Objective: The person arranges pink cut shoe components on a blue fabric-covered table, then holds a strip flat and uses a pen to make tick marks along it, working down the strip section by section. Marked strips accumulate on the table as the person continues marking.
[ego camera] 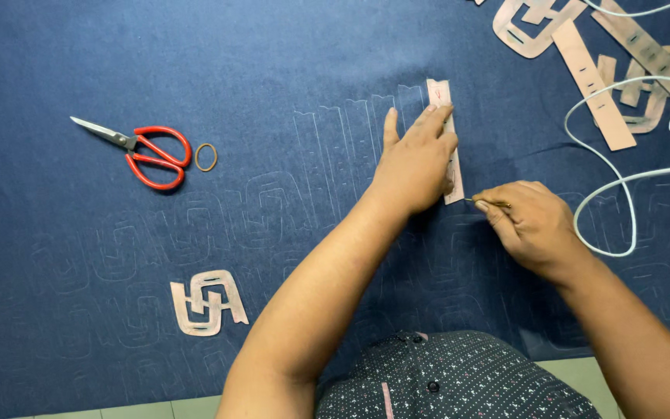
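Bright, even overhead light, soft faint shadows, sharp focus, no glare.

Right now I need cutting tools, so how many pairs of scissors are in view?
1: the red-handled scissors lie on the blue fabric at far left, beside a rubber band. Others may lie outside the view.

A narrow pale-pink template strip (445, 140) lies flat and lengthwise on blue denim (273, 62).

Left hand (416, 159) lies flat, fingers spread forward; right hand (525, 221) curls in a pinching grip beside it.
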